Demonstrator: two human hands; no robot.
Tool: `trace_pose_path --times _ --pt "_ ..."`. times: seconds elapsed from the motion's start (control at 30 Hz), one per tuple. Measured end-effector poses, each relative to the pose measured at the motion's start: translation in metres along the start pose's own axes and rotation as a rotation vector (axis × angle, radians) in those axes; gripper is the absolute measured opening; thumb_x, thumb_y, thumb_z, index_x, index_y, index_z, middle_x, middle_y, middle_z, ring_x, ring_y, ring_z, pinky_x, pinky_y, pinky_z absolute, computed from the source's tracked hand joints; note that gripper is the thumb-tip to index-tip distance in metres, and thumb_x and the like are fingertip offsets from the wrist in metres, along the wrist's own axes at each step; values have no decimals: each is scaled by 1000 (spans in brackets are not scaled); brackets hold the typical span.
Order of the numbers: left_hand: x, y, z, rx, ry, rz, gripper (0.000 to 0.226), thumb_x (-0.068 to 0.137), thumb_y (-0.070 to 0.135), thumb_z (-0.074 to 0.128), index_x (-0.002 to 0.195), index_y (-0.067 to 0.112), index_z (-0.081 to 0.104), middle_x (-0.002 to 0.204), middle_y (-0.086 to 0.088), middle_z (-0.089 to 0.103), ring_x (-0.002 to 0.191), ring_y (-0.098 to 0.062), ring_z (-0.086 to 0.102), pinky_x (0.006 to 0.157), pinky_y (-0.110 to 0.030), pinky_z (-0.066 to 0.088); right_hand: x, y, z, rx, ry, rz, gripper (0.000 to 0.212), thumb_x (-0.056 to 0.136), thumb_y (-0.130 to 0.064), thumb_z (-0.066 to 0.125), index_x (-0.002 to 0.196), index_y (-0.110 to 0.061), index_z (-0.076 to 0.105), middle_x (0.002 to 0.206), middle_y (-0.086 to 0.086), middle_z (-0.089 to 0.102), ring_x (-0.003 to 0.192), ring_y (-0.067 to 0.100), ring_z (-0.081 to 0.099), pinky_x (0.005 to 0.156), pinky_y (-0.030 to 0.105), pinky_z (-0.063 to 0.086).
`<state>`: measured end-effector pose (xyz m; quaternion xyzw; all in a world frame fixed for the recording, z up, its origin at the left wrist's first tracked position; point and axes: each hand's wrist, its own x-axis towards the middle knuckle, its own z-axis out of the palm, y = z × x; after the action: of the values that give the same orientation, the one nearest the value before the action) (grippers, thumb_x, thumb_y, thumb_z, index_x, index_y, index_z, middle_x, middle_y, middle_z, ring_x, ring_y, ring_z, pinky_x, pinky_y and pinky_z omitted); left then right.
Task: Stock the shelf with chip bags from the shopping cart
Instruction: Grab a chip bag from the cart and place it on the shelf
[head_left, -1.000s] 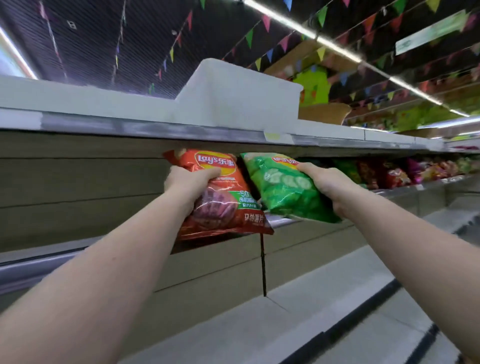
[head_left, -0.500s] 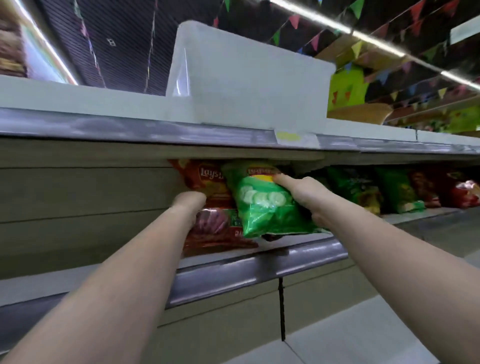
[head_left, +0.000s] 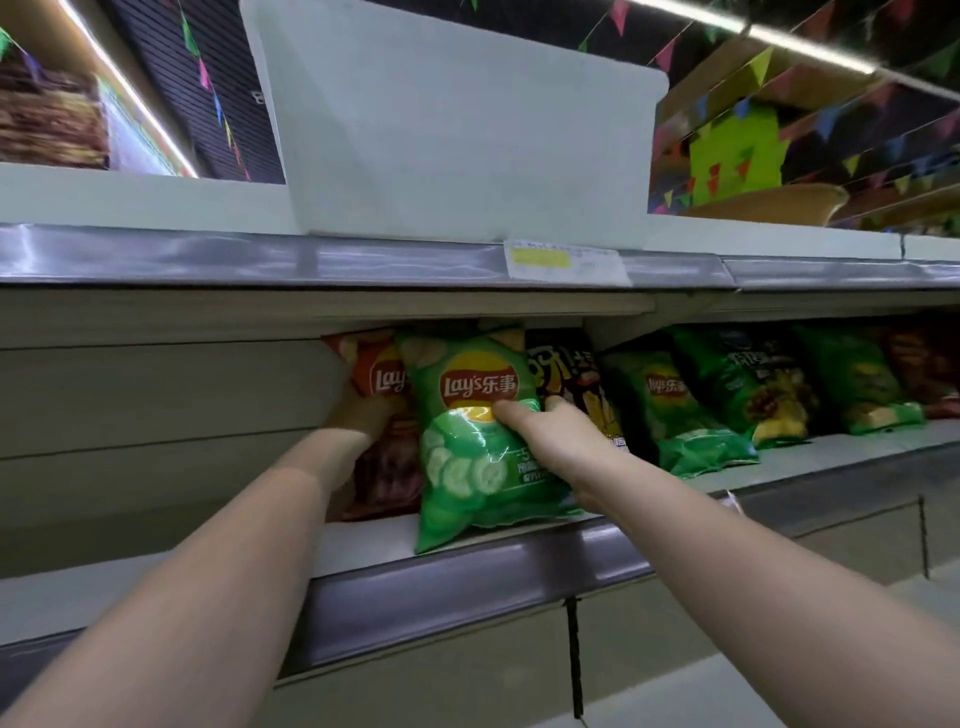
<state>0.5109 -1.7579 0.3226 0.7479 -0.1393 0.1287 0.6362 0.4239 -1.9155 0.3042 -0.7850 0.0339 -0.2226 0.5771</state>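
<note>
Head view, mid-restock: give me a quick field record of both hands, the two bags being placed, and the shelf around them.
left hand: left hand holds the red chip bag, grip largely hidden behind the green one
right hand: right hand grips the green chip bag, thumb on its front
green bag: upright, bottom edge on the shelf near its front lip
red bag: behind and left of the green bag, partly covered
neighbours: dark bag immediately right, more green bags beyond
above: price tag on the upper shelf rail
</note>
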Motion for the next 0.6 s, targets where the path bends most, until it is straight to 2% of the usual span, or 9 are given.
trace_pose_path --times 0.07,0.13,0.2,0.23,0.3,0.37,0.47,0.53,0.6 --pt "-11 6 1 -24 43 -57 80 68 57 63 133 14 49 128 -14 58 114 -32 56 93 -33 45 0 1 5 15 -59 -30 75 73 -55 63 130 -12 42 124 11 58 111 31 57 97 47 47" --pt "-24 7 3 -143 36 -133 64 89 61 42 125 10 56 121 -16 63 107 -26 61 84 -27 49 2 -1 11 -8 -93 -81 67 79 -47 65 131 -12 41 124 10 58 111 29 58 97 45 47" --pt "-51 17 6 -230 39 -213 55 95 56 31 100 10 62 83 -8 70 68 -20 66 51 -16 49 6 -3 15 -61 -98 -99 62 83 -43 63 131 -10 40 126 10 56 113 28 56 99 44 46" --pt "-42 11 5 -267 35 -183 56 95 57 29 101 10 60 81 0 64 60 -19 60 46 -16 46 7 -5 16 -83 -106 -95 60 85 -42 62 131 -9 40 127 10 56 114 29 55 100 44 46" --pt "-29 8 1 -331 105 -160 74 76 84 30 110 24 56 105 1 62 85 -22 62 72 -25 52 7 -6 17 -109 -128 -78 60 85 -43 61 130 -9 42 127 11 56 114 29 55 100 43 45" --pt "23 -19 -6 -271 231 -75 114 37 104 30 117 27 57 127 -4 60 112 -32 58 97 -44 46 7 -7 17 -111 -102 -99 60 82 -43 64 129 -10 44 123 9 58 110 27 57 97 40 47" --pt "24 -17 -6 -296 124 -56 89 55 90 45 116 26 58 113 -7 65 100 -27 64 93 -41 48 6 -14 20 -98 -55 -191 50 83 -32 66 126 -17 45 113 5 60 103 25 59 92 34 48" --pt "-12 0 1 -302 -27 -67 78 53 81 60 110 27 63 112 -12 68 95 -30 67 91 -46 50 7 -17 23 -79 -115 -171 29 86 -26 63 110 -19 49 113 9 62 103 29 60 95 41 49" --pt "-24 -3 8 -182 -60 -57 60 53 69 69 97 29 60 114 -13 67 97 -33 67 91 -50 50 9 -17 24 -93 -152 -118 17 88 -25 59 101 -17 51 114 14 63 103 30 61 97 43 48"
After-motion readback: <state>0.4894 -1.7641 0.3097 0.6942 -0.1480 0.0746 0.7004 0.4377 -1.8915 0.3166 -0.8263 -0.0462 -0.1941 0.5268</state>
